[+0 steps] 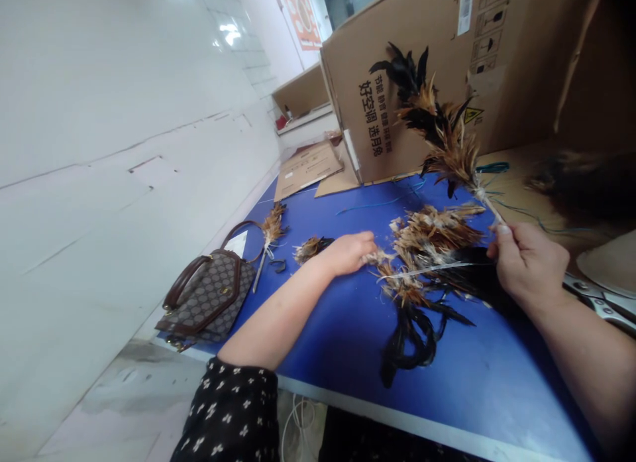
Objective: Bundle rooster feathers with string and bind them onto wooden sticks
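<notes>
My right hand (529, 263) is closed around the thin stick of a feather duster (442, 130), which it holds up at a slant, brown and black feathers pointing to the upper left. A pale clear strip (432, 270) stretches from near that hand across the feathers. My left hand (354, 251) has its fingers pinched at the pale quill ends of a feather bunch (402, 286) on the blue table. Long black feathers (410, 343) curl out below this bunch. Behind lies a heap of loose brown feathers (440, 233).
A large cardboard box (407, 111) stands at the back of the blue table (328, 336). To the left are a patterned handbag (213, 296) and a small feather duster (272, 230). Scissors (603, 306) lie at the right, near blue cord (493, 168).
</notes>
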A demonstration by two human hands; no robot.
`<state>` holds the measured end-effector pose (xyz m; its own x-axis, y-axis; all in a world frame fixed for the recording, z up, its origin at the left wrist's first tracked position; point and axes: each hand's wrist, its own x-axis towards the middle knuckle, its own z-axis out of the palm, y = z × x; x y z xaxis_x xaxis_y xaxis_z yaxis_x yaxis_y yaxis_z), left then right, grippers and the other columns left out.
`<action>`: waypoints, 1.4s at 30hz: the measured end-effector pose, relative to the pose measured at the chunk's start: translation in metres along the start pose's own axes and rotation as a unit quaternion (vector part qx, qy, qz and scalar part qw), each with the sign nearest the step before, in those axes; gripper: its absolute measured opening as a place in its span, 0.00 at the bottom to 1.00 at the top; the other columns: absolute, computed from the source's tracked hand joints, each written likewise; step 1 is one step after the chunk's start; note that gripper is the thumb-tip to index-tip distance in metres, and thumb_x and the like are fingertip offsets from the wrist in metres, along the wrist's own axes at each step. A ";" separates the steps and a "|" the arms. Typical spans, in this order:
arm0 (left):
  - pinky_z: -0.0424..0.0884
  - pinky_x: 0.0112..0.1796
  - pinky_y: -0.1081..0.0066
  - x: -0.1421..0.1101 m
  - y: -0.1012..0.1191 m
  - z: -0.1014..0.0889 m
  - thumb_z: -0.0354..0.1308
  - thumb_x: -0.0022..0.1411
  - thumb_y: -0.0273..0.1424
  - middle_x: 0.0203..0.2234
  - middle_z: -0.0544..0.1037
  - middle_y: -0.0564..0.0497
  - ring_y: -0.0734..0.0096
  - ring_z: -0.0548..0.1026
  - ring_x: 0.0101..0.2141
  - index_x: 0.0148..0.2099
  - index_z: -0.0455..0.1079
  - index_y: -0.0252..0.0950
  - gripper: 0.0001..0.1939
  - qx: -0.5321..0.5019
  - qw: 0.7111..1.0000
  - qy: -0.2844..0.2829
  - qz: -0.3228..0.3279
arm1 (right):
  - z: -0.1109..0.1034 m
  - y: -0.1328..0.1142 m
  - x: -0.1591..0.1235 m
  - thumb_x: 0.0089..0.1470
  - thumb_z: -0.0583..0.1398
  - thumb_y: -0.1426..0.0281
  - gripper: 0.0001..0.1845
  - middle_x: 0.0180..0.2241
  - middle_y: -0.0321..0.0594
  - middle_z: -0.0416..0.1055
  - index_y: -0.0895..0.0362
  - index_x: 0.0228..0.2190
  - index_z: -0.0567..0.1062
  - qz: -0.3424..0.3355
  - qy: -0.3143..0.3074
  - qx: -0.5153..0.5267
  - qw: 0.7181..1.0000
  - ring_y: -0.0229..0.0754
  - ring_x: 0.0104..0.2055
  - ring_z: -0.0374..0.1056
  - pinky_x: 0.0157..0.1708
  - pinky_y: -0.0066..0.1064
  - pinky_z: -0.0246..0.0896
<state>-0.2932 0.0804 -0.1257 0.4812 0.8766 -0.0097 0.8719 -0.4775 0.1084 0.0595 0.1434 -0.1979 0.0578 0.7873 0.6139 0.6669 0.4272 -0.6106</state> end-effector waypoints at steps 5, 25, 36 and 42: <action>0.71 0.50 0.65 -0.013 -0.016 -0.029 0.50 0.73 0.31 0.44 0.74 0.41 0.61 0.75 0.45 0.47 0.74 0.35 0.12 0.001 0.997 0.070 -0.010 | 0.000 0.002 0.001 0.64 0.55 0.61 0.17 0.23 0.37 0.75 0.53 0.26 0.76 -0.002 0.003 -0.008 1.000 0.43 0.28 0.71 0.34 0.33 0.60; 0.73 0.47 0.65 0.036 0.002 0.031 0.52 0.71 0.31 0.39 0.76 0.42 0.61 0.76 0.42 0.40 0.75 0.35 0.11 -0.008 0.999 -0.049 -0.012 | 0.000 -0.001 0.001 0.65 0.56 0.61 0.17 0.24 0.38 0.75 0.53 0.26 0.76 -0.001 -0.019 0.000 1.000 0.44 0.28 0.71 0.35 0.34 0.60; 0.72 0.45 0.67 0.009 -0.018 -0.015 0.54 0.64 0.22 0.38 0.79 0.43 0.64 0.76 0.39 0.40 0.72 0.34 0.06 -0.012 0.995 0.029 -0.097 | 0.001 -0.001 0.000 0.66 0.54 0.60 0.19 0.25 0.39 0.75 0.54 0.26 0.75 -0.001 -0.029 0.006 1.000 0.45 0.28 0.69 0.35 0.35 0.59; 0.72 0.45 0.67 0.012 -0.005 0.018 0.57 0.67 0.28 0.40 0.82 0.43 0.63 0.79 0.39 0.41 0.75 0.36 0.06 -0.043 0.996 -0.045 -0.067 | 0.001 -0.004 0.000 0.64 0.55 0.60 0.18 0.24 0.39 0.75 0.53 0.26 0.75 0.010 -0.040 -0.011 0.999 0.44 0.29 0.70 0.36 0.34 0.59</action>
<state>-0.2904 0.0928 -0.1445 0.3709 0.9211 -0.1181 0.9195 -0.3465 0.1854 0.0562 0.1418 -0.1959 0.0133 0.8289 0.5592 0.6826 0.4011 -0.6108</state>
